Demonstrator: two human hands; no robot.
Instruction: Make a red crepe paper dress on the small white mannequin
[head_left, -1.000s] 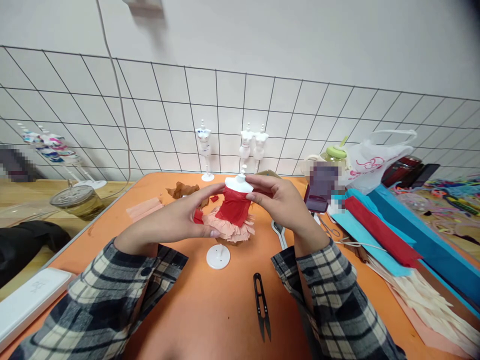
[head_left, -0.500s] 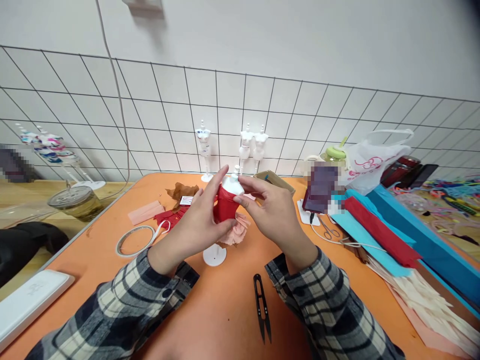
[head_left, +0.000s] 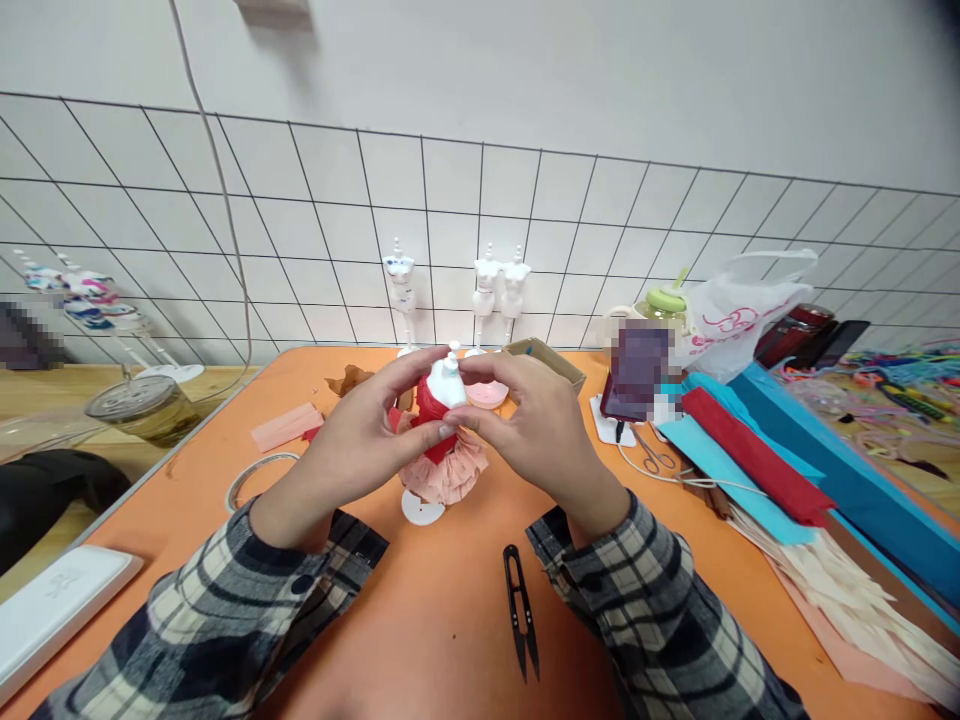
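Note:
Between my hands stands a small white mannequin [head_left: 448,383], its neck and shoulders bare. Red crepe paper [head_left: 430,405] wraps its bodice, and a ruffled pink paper skirt [head_left: 454,472] flares out below. Its round white base [head_left: 422,508] shows underneath. My left hand [head_left: 367,425] is curled round the left side, thumb across the front against the red paper. My right hand [head_left: 529,415] pinches at the right side, its thumb meeting the left thumb at the front and its fingers behind the shoulder. The far fingertips are partly hidden.
Black thread snips [head_left: 520,612] lie in front. A tape roll [head_left: 259,480] and pink paper [head_left: 286,427] are at left. Several white mannequins [head_left: 484,285] stand behind. At right are a propped phone [head_left: 637,368], scissors [head_left: 658,458] and coloured paper strips [head_left: 750,455]. A white power bank [head_left: 67,610] lies front left.
The mannequin has turned and tilted between my hands, showing more of the pink skirt. My left hand has lowered its fingers, and both thumbs have come together at the front of the bodice.

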